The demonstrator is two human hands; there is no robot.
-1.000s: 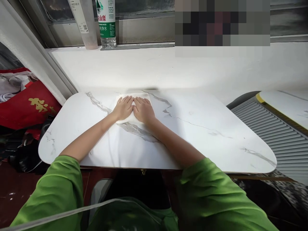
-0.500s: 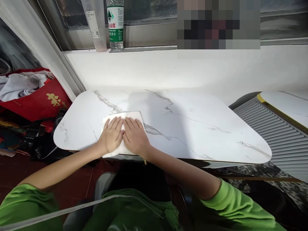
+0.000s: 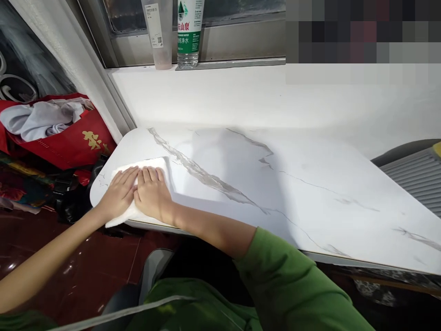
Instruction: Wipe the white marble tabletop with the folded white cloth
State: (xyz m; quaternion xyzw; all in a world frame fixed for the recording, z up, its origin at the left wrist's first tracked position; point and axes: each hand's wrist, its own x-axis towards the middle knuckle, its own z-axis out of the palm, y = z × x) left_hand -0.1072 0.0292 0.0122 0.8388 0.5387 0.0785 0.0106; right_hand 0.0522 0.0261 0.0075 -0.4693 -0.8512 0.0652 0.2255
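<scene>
White cloth [image 3: 164, 166] is lying folded at the near-L corner of the desk [image 3: 275, 184], and its near end seems to be hanging just over the rounded edge. Its long axis is running diagonally, near-L to far-R. Both hands are sitting right on top of it, so the cloth is under the palms, not off to one side. The left hand [image 3: 119, 195] is covering the outer, edge-side part. The right hand [image 3: 151, 195] is touching it on the inner side, fingers pointing toward the window. Both are pressing flat, fingers stretched & close together, gripping nothing.

Cloth is looking soft, thick, terry-like. Desk top is showing smooth, glossy white w/ grey marble veins. Beyond it, a white sill [image 3: 241, 92] is carrying a green-label water bottle [image 3: 188, 32] & a frosted plastic cup [image 3: 157, 34]. L of the desk, a red bag [image 3: 79, 142] w/ gold print is holding grey fabric [image 3: 41, 119].
</scene>
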